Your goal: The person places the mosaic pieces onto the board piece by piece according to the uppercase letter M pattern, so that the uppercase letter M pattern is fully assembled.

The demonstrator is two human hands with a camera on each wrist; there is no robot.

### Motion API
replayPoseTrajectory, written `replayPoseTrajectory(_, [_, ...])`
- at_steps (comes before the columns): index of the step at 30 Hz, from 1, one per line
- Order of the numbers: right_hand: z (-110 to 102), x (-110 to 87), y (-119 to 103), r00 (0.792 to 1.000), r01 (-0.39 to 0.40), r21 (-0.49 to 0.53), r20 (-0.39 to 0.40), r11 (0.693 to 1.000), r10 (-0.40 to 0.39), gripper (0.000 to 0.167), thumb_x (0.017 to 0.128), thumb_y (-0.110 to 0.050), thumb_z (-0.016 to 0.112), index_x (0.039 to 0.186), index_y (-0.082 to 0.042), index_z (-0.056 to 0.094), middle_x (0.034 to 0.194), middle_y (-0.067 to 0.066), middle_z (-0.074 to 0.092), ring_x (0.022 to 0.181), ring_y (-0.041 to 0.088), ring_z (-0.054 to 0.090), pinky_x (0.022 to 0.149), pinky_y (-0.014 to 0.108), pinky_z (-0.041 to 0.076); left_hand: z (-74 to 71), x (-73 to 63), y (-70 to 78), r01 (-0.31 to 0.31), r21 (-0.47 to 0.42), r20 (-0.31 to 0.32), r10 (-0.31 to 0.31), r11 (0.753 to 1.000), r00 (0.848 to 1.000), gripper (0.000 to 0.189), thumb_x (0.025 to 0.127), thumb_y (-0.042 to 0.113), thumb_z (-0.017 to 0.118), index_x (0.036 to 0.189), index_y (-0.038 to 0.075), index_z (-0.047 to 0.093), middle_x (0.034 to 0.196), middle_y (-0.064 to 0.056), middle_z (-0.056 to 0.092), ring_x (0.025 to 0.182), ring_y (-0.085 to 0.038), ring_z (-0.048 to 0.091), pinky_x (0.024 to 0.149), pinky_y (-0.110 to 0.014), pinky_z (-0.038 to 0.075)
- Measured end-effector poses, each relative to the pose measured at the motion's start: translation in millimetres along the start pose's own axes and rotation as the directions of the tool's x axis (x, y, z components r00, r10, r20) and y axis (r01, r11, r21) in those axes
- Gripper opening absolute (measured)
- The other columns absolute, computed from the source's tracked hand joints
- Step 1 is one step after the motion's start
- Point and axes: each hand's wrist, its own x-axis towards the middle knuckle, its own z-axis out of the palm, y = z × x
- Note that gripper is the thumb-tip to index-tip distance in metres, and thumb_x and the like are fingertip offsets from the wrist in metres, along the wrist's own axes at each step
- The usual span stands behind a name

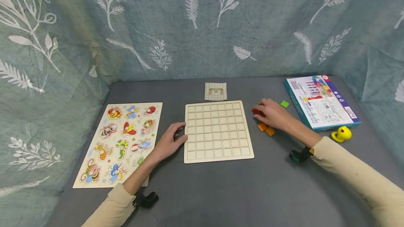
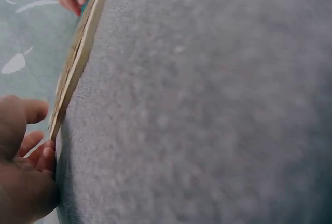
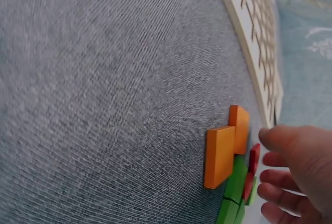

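A pale wooden board [image 1: 217, 130] with a grid of square recesses lies in the middle of the grey table. My left hand [image 1: 169, 143] rests at its left edge, fingertips against the rim and thumb apart. To the right of the board, my right hand [image 1: 271, 113] reaches over red tiles [image 3: 254, 156], its fingertips right at them and the fingers loosely bent. Two orange tiles [image 3: 220, 156] lie nearer, one overlapping the other in the right wrist view. Several green tiles [image 3: 236, 177] lie beside them, partly hidden under the hand in the head view.
A small pattern card [image 1: 216, 91] lies behind the grid board. At left is a wooden insect puzzle [image 1: 120, 143], partly under the left forearm. A boxed game [image 1: 322, 102] and a yellow toy duck [image 1: 341, 134] stand at right. A patterned curtain [image 1: 202, 27] closes the back.
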Motion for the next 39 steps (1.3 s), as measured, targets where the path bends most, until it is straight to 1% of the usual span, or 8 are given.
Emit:
replayPoseTrajectory(4, [1, 0.0, 0, 0.999, 0.030, 0.000, 0.021, 1.000, -0.030, 0.018, 0.086, -0.012, 0.073, 0.098, 0.002, 0.073, 0.090, 0.013, 0.063, 0.075, 0.025, 0.055, 0.065, 0.036, 0.047, 2.7, -1.7, -0.6, 0.002, -0.014, -0.023, -0.002, 1.000, 1.000, 0.049, 0.095, 0.016, 0.062, 0.139, 0.001, 0.048, 0.140, -0.018, 0.048, 0.129, -0.031, 0.049, 0.102, -0.047, 0.044])
replayPoseTrajectory(11, [-2, 8.8, -6, 0.998, 0.030, 0.016, 0.060, 0.999, -0.031, 0.012, 0.086, -0.011, 0.072, 0.093, -0.002, 0.076, 0.090, 0.010, 0.065, 0.081, 0.026, 0.058, 0.067, 0.036, 0.050, 0.9, 1.7, -3.9, -0.066, 0.088, -0.082, 0.073, 0.994, 0.994, 0.046, 0.092, 0.016, 0.066, 0.134, 0.002, 0.055, 0.138, -0.015, 0.052, 0.123, -0.028, 0.054, 0.098, -0.045, 0.047])
replayPoseTrajectory(16, [-2, 11.9, -9, 0.997, 0.016, 0.025, 0.078, 1.000, -0.018, 0.007, 0.085, -0.012, 0.074, 0.086, -0.005, 0.075, 0.088, 0.008, 0.066, 0.080, 0.025, 0.059, 0.068, 0.036, 0.052, 1.4, 2.6, -1.5, -0.086, 0.122, -0.084, 0.097, 0.989, 0.992, 0.044, 0.093, 0.016, 0.064, 0.133, 0.000, 0.056, 0.138, -0.017, 0.051, 0.123, -0.031, 0.053, 0.098, -0.046, 0.047])
replayPoseTrajectory(19, [-1, 10.4, -10, 0.993, -0.001, 0.043, 0.114, 0.999, -0.004, 0.007, 0.085, -0.013, 0.074, 0.088, -0.006, 0.075, 0.089, 0.008, 0.065, 0.080, 0.024, 0.060, 0.067, 0.036, 0.052, 3.1, -0.2, 0.9, -0.090, 0.146, -0.073, 0.101, 0.985, 0.992, 0.044, 0.094, 0.015, 0.063, 0.134, -0.002, 0.055, 0.138, -0.020, 0.050, 0.125, -0.036, 0.050, 0.100, -0.050, 0.043])
replayPoseTrajectory(23, [1, 7.4, -11, 0.988, -0.030, 0.074, 0.151, 0.997, 0.019, 0.009, 0.085, -0.014, 0.074, 0.091, -0.007, 0.074, 0.091, 0.009, 0.063, 0.077, 0.021, 0.060, 0.065, 0.035, 0.052, 3.7, -2.7, 4.8, -0.078, 0.256, -0.037, 0.090, 0.964, 0.995, 0.044, 0.095, 0.017, 0.061, 0.135, -0.001, 0.054, 0.140, -0.021, 0.049, 0.129, -0.040, 0.044, 0.106, -0.054, 0.037])
replayPoseTrajectory(30, [1, 9.5, -11, 0.991, -0.019, 0.088, 0.134, 0.996, 0.007, 0.010, 0.086, -0.013, 0.073, 0.094, -0.007, 0.071, 0.089, 0.009, 0.061, 0.072, 0.019, 0.054, 0.063, 0.033, 0.049, -9.7, 2.7, 11.9, -0.050, 0.369, 0.091, 0.017, 0.928, 0.996, 0.049, 0.095, 0.025, 0.061, 0.138, 0.003, 0.049, 0.150, -0.018, 0.041, 0.142, -0.040, 0.031, 0.114, -0.056, 0.028])
replayPoseTrajectory(34, [1, 9.9, -10, 0.989, 0.004, 0.091, 0.144, 0.996, -0.017, 0.012, 0.086, -0.012, 0.073, 0.096, -0.005, 0.069, 0.089, 0.011, 0.061, 0.073, 0.020, 0.054, 0.064, 0.034, 0.049, -17.5, 7.6, 6.8, -0.067, 0.368, 0.138, 0.017, 0.927, 0.990, 0.054, 0.092, 0.032, 0.065, 0.138, 0.007, 0.050, 0.150, -0.016, 0.041, 0.142, -0.039, 0.032, 0.113, -0.059, 0.027])
replayPoseTrajectory(39, [-2, 11.2, -6, 0.991, -0.019, 0.084, 0.135, 0.996, 0.007, 0.022, 0.087, -0.013, 0.072, 0.107, -0.004, 0.068, 0.097, 0.013, 0.062, 0.080, 0.023, 0.060, 0.069, 0.038, 0.052, -23.0, 13.4, -6.0, -0.124, 0.244, 0.145, 0.090, 0.962, 0.985, 0.057, 0.088, 0.026, 0.071, 0.137, 0.006, 0.051, 0.149, -0.017, 0.041, 0.139, -0.041, 0.033, 0.111, -0.060, 0.027])
